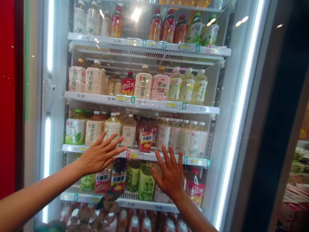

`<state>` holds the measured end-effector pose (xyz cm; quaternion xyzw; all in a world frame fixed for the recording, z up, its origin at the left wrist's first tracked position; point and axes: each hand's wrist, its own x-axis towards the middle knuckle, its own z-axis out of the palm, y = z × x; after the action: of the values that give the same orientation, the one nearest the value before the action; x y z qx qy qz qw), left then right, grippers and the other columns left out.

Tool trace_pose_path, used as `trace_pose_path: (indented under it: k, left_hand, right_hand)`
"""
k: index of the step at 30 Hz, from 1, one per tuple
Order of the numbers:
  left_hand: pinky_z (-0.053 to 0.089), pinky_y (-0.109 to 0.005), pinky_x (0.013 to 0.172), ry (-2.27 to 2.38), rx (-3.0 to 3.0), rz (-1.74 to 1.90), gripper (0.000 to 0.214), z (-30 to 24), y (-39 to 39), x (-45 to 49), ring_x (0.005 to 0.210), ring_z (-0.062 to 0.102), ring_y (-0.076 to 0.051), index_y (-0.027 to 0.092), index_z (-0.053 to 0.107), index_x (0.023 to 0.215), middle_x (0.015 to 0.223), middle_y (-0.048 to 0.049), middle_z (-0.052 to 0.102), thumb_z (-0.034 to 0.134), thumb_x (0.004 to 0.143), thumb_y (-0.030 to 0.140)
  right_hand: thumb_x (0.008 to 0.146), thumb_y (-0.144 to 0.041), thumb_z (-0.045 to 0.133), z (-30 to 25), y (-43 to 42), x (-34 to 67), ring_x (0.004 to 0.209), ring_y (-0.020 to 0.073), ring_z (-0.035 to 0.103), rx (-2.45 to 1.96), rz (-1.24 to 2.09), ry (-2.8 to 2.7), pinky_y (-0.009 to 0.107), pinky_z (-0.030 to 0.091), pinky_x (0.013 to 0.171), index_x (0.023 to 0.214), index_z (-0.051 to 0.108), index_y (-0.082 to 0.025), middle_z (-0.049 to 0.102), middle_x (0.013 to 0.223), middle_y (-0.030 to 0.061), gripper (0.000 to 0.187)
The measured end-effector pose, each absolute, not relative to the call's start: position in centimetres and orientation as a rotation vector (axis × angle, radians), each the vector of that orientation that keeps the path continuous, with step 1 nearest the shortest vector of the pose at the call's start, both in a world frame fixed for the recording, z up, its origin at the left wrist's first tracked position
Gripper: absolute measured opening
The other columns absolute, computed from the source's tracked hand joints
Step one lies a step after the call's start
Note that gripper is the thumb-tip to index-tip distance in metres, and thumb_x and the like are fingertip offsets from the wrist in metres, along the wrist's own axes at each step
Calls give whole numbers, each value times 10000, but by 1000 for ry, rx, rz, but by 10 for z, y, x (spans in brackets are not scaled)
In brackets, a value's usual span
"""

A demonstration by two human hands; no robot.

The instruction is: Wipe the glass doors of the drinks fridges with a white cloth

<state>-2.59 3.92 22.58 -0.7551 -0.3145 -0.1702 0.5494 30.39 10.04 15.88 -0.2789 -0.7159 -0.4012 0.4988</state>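
Observation:
My left hand (100,155) is stretched out with its fingers spread, holding nothing. It is raised before the third shelf of a lit drinks fridge (141,156), overlapping a bottle with a cream label (93,132). My right hand (170,174), also empty, has its fingers apart and pointing up. Behind it stand drinks of the lower shelf, with a green tea bottle (146,185) just to its left. Between and above the hands is a dark red iced tea bottle (145,138). Whether either palm touches glass, I cannot tell.
Higher shelves hold rows of tea bottles, among them a pink-labelled bottle (160,84) and a red-capped bottle (155,25). More bottles (134,222) are packed at the bottom. Bright light strips (241,109) line both sides. Light spots and leaf shapes look like reflections on glass.

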Motion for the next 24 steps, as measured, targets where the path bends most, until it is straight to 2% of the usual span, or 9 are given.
trace_pose_path:
  k: [2,4,8,11,15,18,22,24]
  left_hand:
    - [-4,-540,1309,-809,-1728,-487,722,242,44,-23,1608,21,-265,345,159,1631,1726,-19,142,497,1001,444]
    - [-3,-542,1309,-820,-1718,-501,741,234,46,-20,1607,7,-279,315,154,1636,1728,-33,130,504,996,445]
    - [-17,-497,1319,-695,-1826,-308,668,184,35,-28,1609,51,-230,329,291,1600,1700,19,257,514,991,488]
    - [-39,-463,1320,-612,-1888,-173,610,179,29,-43,1601,113,-174,371,329,1577,1676,69,312,487,1002,497]
    - [-24,-529,1310,-843,-1736,-424,706,215,34,-56,1609,45,-243,350,175,1626,1716,5,191,491,1003,450]
    - [-5,-572,1302,-912,-1668,-530,737,209,36,-56,1607,10,-293,322,128,1637,1732,-28,88,485,1005,447]
    - [0,-520,1313,-741,-1797,-298,700,157,26,-56,1610,36,-253,317,256,1611,1723,11,151,518,988,498]
    - [-8,-492,1317,-676,-1842,-200,654,151,21,-60,1609,48,-214,344,300,1592,1710,48,204,502,994,513]
  right_hand:
    - [965,-334,581,159,101,304,1590,301,148,-668,-982,-1727,633,68,1294,1647,197,-247,201,1697,52,788]
    - [967,-332,579,159,101,304,1592,298,146,-661,-985,-1726,626,61,1298,1647,198,-241,189,1699,51,785]
    - [972,-338,582,159,101,305,1591,304,145,-659,-968,-1731,626,58,1298,1649,181,-246,176,1703,43,792]
    - [974,-351,593,158,101,305,1588,312,157,-666,-947,-1745,630,70,1296,1649,181,-253,191,1700,43,796]
    - [999,-391,557,157,104,304,1588,308,165,-658,-952,-1736,621,81,1294,1645,195,-254,190,1703,36,753]
    - [1015,-435,520,157,105,304,1588,296,172,-654,-939,-1719,610,80,1295,1641,206,-273,186,1706,15,719]
    - [1019,-450,513,157,105,305,1590,291,165,-655,-934,-1732,607,72,1295,1640,198,-286,176,1707,12,715]
    - [1023,-447,511,157,104,305,1591,287,161,-654,-923,-1741,606,69,1294,1641,192,-290,177,1705,11,713]
